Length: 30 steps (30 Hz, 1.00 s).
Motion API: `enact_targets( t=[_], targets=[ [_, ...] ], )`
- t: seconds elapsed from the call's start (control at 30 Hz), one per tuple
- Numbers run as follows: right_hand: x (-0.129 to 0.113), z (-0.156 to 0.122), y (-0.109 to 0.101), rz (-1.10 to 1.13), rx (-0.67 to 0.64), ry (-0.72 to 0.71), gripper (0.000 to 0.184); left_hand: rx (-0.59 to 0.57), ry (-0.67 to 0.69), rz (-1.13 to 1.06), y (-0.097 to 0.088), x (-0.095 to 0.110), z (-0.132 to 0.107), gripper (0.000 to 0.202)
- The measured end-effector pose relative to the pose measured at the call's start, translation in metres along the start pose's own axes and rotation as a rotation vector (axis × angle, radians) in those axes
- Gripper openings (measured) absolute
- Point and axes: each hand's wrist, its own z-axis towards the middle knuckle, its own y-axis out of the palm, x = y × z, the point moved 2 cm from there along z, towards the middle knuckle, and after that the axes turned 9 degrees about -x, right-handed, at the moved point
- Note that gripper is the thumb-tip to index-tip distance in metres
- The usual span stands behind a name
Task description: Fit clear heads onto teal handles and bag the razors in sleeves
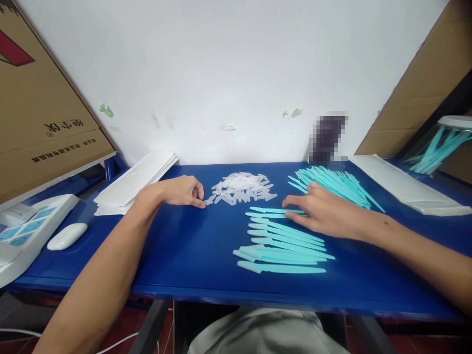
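Note:
My left hand (184,191) is at the left edge of a pile of small whitish translucent blade caps (243,184). Its thumb and index finger are pinched at an outlying cap (209,200). My right hand (313,209) hovers low over the far end of a row of turquoise eyebrow razors (287,253), index finger and thumb apart. The thumb seems to touch the handle of the farthest razors (267,212); its other fingers are curled and partly hidden. Behind that hand lies a heaped pile of turquoise razors (332,182). The row's razors point their heads to the left.
The blue table (177,265) meets a white wall. White paper sleeves (136,179) lie at left, beside a white mouse (67,236) and a white tray (40,226). At right are a white packet (409,189) and a clear tub of turquoise razors (438,145). Cardboard (55,108) stands at left.

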Motion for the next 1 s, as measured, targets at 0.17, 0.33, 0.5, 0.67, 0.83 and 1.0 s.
enact_targets(
  t=[0.17,0.33,0.5,0.67,0.83,1.0],
  targets=[
    [0.008,0.005,0.007,0.195,-0.148,0.111,0.048,-0.017,0.047,-0.029,0.002,-0.002,0.002,0.029],
    [0.004,0.009,0.004,0.291,-0.147,0.133,0.042,0.009,0.094,-0.053,-0.001,-0.002,-0.001,0.029],
    [0.004,0.009,0.002,0.377,-0.17,0.107,0.037,0.001,0.148,-0.09,0.002,0.006,0.003,0.031],
    [0.003,0.009,0.002,0.35,-0.148,0.09,0.034,0.011,0.088,-0.058,0.005,0.004,0.008,0.035],
    [0.003,0.01,0.002,0.413,-0.173,0.091,0.035,0.048,0.02,-0.022,0.004,0.0,0.011,0.043],
    [0.001,0.01,0.001,0.475,-0.238,0.116,0.025,0.044,0.03,-0.04,0.005,-0.002,0.016,0.041]
  ],
)
